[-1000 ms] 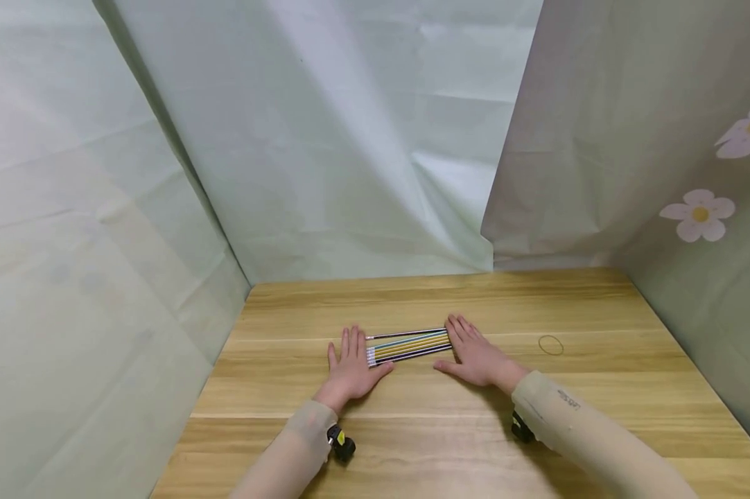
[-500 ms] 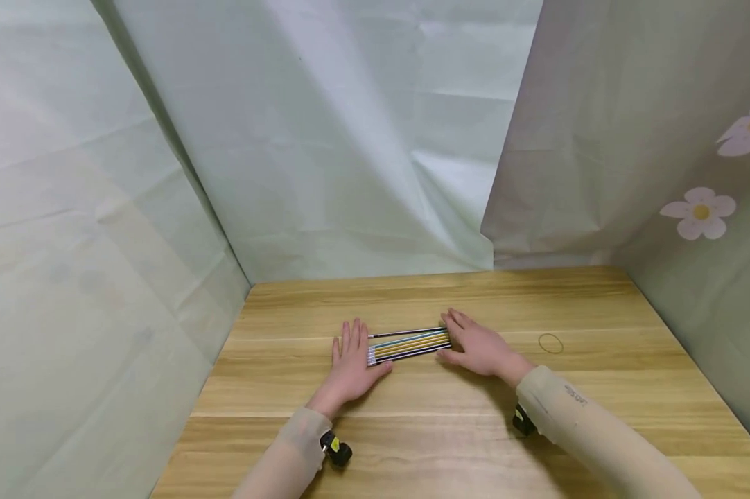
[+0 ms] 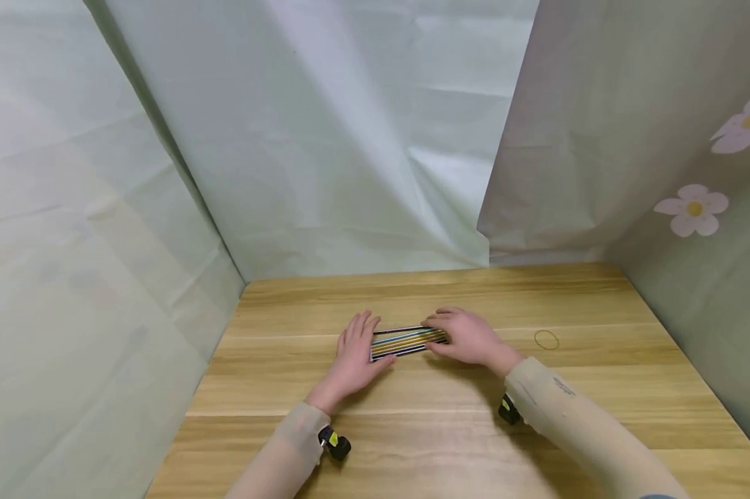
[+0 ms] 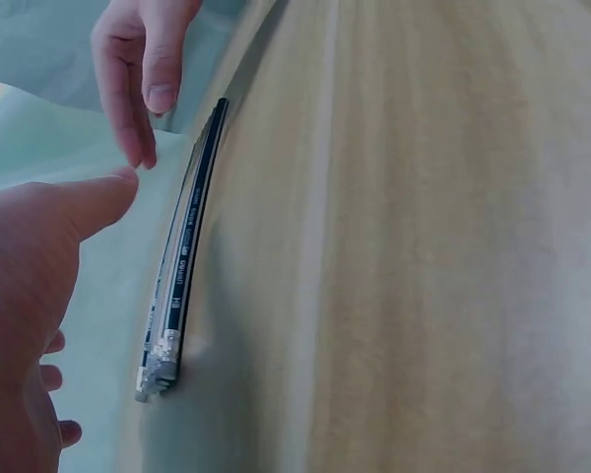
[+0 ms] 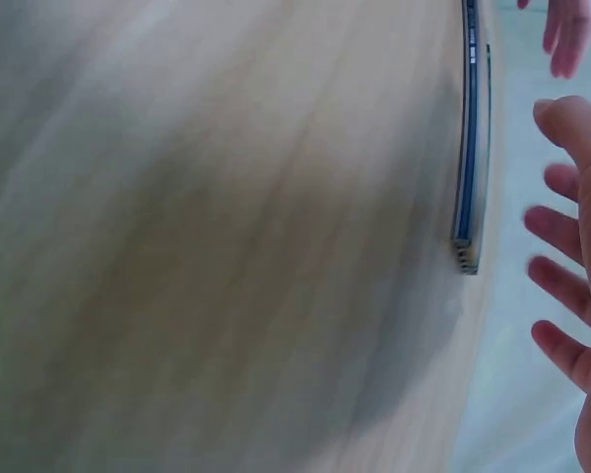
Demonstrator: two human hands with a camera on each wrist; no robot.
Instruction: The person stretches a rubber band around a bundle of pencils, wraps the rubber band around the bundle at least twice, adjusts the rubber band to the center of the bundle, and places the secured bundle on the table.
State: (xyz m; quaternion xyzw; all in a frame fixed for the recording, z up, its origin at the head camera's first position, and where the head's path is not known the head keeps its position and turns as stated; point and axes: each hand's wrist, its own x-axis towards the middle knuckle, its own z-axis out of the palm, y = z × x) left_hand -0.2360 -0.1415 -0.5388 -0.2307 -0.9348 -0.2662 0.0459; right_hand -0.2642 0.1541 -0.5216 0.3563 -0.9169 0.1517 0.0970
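A row of several pencils point(image 3: 406, 341) lies side by side on the wooden table point(image 3: 412, 430), eraser ends to the left. My left hand point(image 3: 358, 346) lies flat at the eraser ends, fingers straight, thumb near the front pencil. My right hand point(image 3: 456, 331) arches over the row's right end with its fingers spread. In the right wrist view the right hand's fingers point(image 5: 561, 286) stand apart from the pencil ends point(image 5: 466, 251). The left wrist view shows the pencils point(image 4: 182, 256) edge-on, my left thumb point(image 4: 89, 197) near them and the right hand's fingers point(image 4: 143, 89) above their far end.
A thin rubber band point(image 3: 546, 339) lies on the table right of my right hand. Pale green cloth point(image 3: 325, 138) hangs behind and on both sides, with flower prints point(image 3: 693, 206) on the right. The table's front part holds only my forearms.
My right hand has lifted off the table and moved left, over the pencils' right end. The left hand edged forward along the eraser ends. The pencil row looks tighter.
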